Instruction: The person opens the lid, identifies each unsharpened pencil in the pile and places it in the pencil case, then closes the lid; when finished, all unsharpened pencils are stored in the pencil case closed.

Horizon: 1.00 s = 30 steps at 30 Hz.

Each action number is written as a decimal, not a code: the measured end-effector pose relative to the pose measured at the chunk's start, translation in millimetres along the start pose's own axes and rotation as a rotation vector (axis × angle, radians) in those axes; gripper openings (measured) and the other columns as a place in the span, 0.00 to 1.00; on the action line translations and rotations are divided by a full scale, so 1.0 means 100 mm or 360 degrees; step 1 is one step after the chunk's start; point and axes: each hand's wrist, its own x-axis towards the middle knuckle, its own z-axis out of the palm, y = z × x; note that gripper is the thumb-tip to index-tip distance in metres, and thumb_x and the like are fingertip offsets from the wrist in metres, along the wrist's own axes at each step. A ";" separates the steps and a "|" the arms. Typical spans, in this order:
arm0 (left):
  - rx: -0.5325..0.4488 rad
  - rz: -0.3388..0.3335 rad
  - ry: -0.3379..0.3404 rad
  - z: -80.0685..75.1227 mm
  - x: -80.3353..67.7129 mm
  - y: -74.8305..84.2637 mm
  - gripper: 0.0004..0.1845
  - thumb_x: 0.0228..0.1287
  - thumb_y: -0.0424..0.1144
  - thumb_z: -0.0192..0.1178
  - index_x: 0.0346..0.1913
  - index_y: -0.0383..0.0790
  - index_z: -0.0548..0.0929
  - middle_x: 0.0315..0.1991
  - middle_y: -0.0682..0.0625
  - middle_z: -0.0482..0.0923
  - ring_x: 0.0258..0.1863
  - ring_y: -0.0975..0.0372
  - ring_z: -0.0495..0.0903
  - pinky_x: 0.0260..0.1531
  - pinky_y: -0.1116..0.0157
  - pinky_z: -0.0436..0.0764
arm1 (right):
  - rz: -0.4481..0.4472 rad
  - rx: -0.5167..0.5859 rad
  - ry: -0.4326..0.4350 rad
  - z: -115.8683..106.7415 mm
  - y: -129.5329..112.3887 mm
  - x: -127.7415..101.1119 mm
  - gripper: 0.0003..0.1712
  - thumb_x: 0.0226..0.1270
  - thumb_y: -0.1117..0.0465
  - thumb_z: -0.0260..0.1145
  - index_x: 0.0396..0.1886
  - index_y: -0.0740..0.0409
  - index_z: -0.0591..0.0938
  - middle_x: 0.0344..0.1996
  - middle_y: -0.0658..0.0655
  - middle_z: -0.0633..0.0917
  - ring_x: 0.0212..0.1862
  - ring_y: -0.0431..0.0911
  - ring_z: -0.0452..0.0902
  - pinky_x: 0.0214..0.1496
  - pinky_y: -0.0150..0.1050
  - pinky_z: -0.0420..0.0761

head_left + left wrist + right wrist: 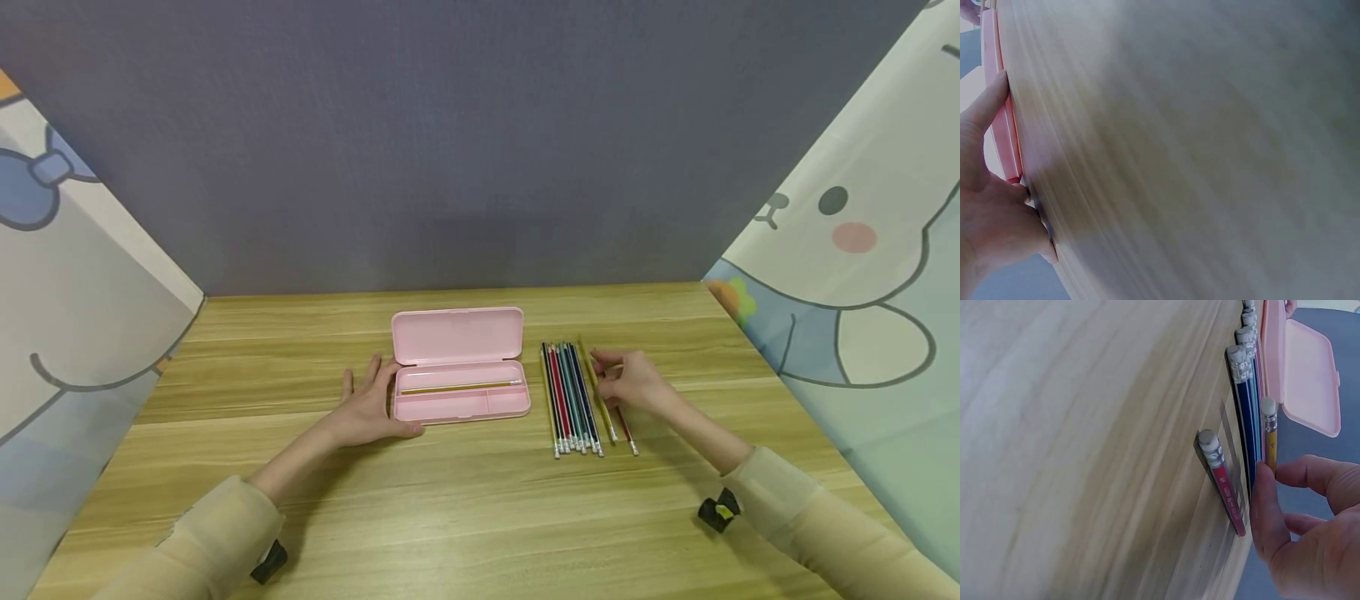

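A pink pencil case (442, 408) lies with its lid folded back, and one yellow pencil (457, 388) sits in its long rear compartment. My left hand (367, 414) holds the case's left end, thumb (992, 103) along the front wall and index finger near the back corner, other fingers spread. Between thumb and fingers my right hand (633, 383) pinches another yellow pencil (1271, 447), tilted, with its eraser end toward me. A red pencil (1227, 494) lies on the table under this hand. Just left is a row of several dark, red and green pencils (570, 400).
The wooden table (450, 517) runs back to a grey panel (450, 167). Walls printed with cartoon figures (855, 208) stand at both sides. The case's open lid (457, 336) lies toward the panel. Smaller front compartments in the case show bare pink bottoms.
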 end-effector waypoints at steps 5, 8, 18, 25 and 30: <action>0.0005 -0.0007 -0.0002 0.00 0.00 0.00 0.52 0.49 0.57 0.78 0.72 0.45 0.59 0.79 0.26 0.54 0.82 0.33 0.36 0.73 0.28 0.23 | -0.0003 0.0094 0.0007 -0.04 -0.03 0.00 0.43 0.57 0.77 0.60 0.76 0.73 0.62 0.57 0.73 0.76 0.37 0.41 0.82 0.37 0.39 0.90; 0.0010 -0.0010 0.0000 0.00 0.00 0.00 0.52 0.49 0.57 0.78 0.72 0.45 0.60 0.79 0.26 0.54 0.82 0.33 0.36 0.73 0.28 0.23 | -0.0032 0.0121 0.0036 -0.06 -0.06 0.01 0.41 0.60 0.76 0.61 0.76 0.73 0.63 0.58 0.75 0.75 0.38 0.40 0.82 0.38 0.39 0.90; -0.0012 0.0001 0.0005 0.02 0.01 -0.03 0.52 0.48 0.60 0.78 0.71 0.47 0.61 0.79 0.26 0.53 0.82 0.33 0.36 0.73 0.28 0.23 | -0.0186 0.0200 0.0158 -0.12 -0.20 0.10 0.39 0.67 0.72 0.65 0.78 0.61 0.66 0.57 0.72 0.78 0.42 0.39 0.86 0.44 0.43 0.91; -0.0049 0.0056 0.0046 0.06 0.02 -0.10 0.51 0.46 0.65 0.77 0.69 0.51 0.61 0.79 0.27 0.53 0.82 0.33 0.35 0.72 0.29 0.21 | -0.0328 0.0304 0.0215 -0.07 -0.27 0.15 0.38 0.69 0.69 0.68 0.77 0.56 0.68 0.45 0.49 0.84 0.43 0.39 0.86 0.44 0.46 0.91; -0.0077 0.0095 0.0060 0.05 0.01 -0.08 0.52 0.46 0.63 0.77 0.70 0.49 0.62 0.78 0.24 0.55 0.81 0.30 0.36 0.71 0.27 0.22 | -0.0442 0.0383 0.0237 -0.01 -0.36 0.21 0.37 0.69 0.70 0.68 0.77 0.58 0.68 0.44 0.50 0.85 0.43 0.39 0.85 0.44 0.41 0.91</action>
